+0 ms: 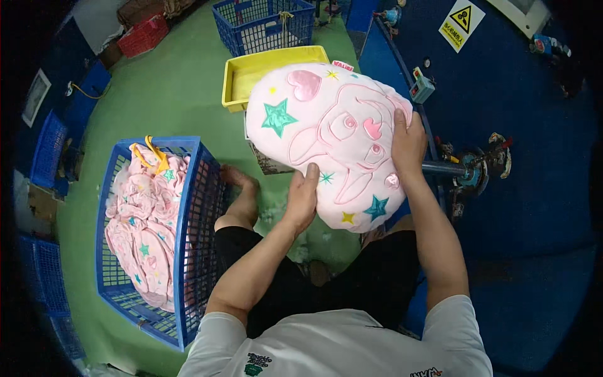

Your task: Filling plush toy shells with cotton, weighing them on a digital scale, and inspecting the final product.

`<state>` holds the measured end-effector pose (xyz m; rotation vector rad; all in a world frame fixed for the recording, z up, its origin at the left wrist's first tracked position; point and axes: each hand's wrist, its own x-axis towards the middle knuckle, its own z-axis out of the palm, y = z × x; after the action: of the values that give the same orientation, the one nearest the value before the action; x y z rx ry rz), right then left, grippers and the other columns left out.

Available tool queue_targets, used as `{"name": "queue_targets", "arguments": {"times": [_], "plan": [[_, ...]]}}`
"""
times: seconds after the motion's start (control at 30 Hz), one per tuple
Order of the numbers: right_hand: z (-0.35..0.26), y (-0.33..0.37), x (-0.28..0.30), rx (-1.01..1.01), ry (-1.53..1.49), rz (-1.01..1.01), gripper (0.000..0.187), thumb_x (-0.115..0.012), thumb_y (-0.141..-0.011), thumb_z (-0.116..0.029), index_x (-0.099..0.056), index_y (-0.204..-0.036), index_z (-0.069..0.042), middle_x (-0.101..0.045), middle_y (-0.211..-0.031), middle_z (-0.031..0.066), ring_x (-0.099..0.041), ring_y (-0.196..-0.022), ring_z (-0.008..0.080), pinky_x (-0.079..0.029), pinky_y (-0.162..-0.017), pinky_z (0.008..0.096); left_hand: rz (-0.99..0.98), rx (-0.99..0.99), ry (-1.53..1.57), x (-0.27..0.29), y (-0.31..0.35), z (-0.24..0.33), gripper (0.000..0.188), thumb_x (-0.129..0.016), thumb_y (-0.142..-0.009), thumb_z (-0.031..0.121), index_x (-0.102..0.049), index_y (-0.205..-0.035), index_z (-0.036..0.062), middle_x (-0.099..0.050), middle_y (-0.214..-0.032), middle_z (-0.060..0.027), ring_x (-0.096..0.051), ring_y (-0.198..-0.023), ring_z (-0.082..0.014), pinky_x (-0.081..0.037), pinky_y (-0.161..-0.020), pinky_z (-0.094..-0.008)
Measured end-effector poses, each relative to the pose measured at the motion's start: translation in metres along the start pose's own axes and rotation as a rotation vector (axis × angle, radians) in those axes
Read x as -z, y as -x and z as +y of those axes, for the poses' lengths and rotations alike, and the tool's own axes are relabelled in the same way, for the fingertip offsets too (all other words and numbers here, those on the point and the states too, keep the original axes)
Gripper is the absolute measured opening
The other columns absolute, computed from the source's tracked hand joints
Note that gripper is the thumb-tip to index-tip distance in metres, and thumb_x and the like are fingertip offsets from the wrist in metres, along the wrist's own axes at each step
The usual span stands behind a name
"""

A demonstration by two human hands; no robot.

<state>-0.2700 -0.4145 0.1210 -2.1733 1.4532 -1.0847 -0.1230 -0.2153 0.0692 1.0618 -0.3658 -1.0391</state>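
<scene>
A plump pale pink plush cushion (352, 132) is held up in front of me between both hands. It bears an embroidered animal face, a shiny pink heart and green, blue and yellow stars. My left hand (303, 200) grips its lower left edge, thumb on top and the other fingers hidden beneath. On the right edge, near the animal's head, my right hand (409, 146) is closed. A metal pipe (443, 168) sticks out of the blue machine (527, 207) and ends by my right wrist; whether it touches the cushion cannot be seen.
To my left stands a blue plastic basket (190, 251) heaped with limp pink plush covers (147, 232). Beyond the cushion lies a yellow tub (242, 78), with another blue basket (264, 28) behind it. A small switch box (422, 88) is mounted on the machine. White fluff dots the green floor (163, 88).
</scene>
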Motion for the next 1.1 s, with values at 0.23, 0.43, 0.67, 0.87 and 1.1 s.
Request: {"name": "queue_targets", "arguments": {"times": [0.23, 0.43, 0.67, 0.87, 1.1], "plan": [[-0.012, 0.003, -0.009, -0.092, -0.141, 0.092, 0.040, -0.046, -0.106, -0.037, -0.054, -0.101, 0.002, -0.063, -0.089, 0.0225, -0.063, -0.079, 0.0396, -0.048, -0.075, 0.0503, -0.237, 0.048, -0.058, 0.011, -0.053, 0.032, 0.061, -0.062, -0.100, 0.028, -0.040, -0.138, -0.0139, -0.064, -0.116, -0.0277, -0.071, -0.095, -0.0283, -0.062, -0.075, -0.0327], [-0.015, 0.005, -0.008, -0.115, -0.187, 0.137, 0.037, -0.045, -0.106, -0.033, -0.052, -0.104, 0.003, -0.061, -0.091, 0.0232, -0.062, -0.081, 0.0388, -0.048, -0.077, 0.0494, -0.331, -0.041, -0.120, 0.000, -0.075, 0.050, 0.060, -0.064, -0.098, 0.029, -0.043, -0.135, -0.0134, -0.065, -0.114, -0.0281, -0.072, -0.091, -0.0283, -0.064, -0.070, -0.0323], [-0.020, 0.008, -0.014, -0.159, -0.295, 0.153, 0.031, -0.043, -0.107, -0.027, -0.051, -0.107, 0.003, -0.060, -0.098, 0.0221, -0.061, -0.087, 0.0354, -0.047, -0.081, 0.0472, -0.348, 0.071, -0.138, -0.012, -0.098, 0.075, 0.056, -0.069, -0.095, 0.029, -0.050, -0.130, -0.0111, -0.069, -0.108, -0.0247, -0.074, -0.083, -0.0255, -0.064, -0.064, -0.0302], [-0.026, 0.009, -0.017, -0.197, -0.349, 0.152, 0.028, -0.041, -0.107, -0.024, -0.049, -0.112, 0.003, -0.059, -0.102, 0.0217, -0.061, -0.090, 0.0334, -0.047, -0.084, 0.0464, -0.377, 0.088, -0.268, -0.024, -0.118, 0.097, 0.058, -0.071, -0.093, 0.028, -0.050, -0.130, -0.0110, -0.071, -0.101, -0.0229, -0.074, -0.075, -0.0230, -0.063, -0.059, -0.0279], [-0.033, 0.011, -0.013, -0.178, -0.363, 0.230, 0.028, -0.040, -0.107, -0.022, -0.048, -0.116, 0.003, -0.059, -0.103, 0.0220, -0.061, -0.092, 0.0340, -0.046, -0.086, 0.0471, -0.394, 0.049, -0.347, -0.038, -0.116, 0.114, 0.052, -0.074, -0.091, 0.029, -0.059, -0.124, -0.0086, -0.073, -0.098, -0.0193, -0.073, -0.073, -0.0217, -0.062, -0.059, -0.0285]]}}
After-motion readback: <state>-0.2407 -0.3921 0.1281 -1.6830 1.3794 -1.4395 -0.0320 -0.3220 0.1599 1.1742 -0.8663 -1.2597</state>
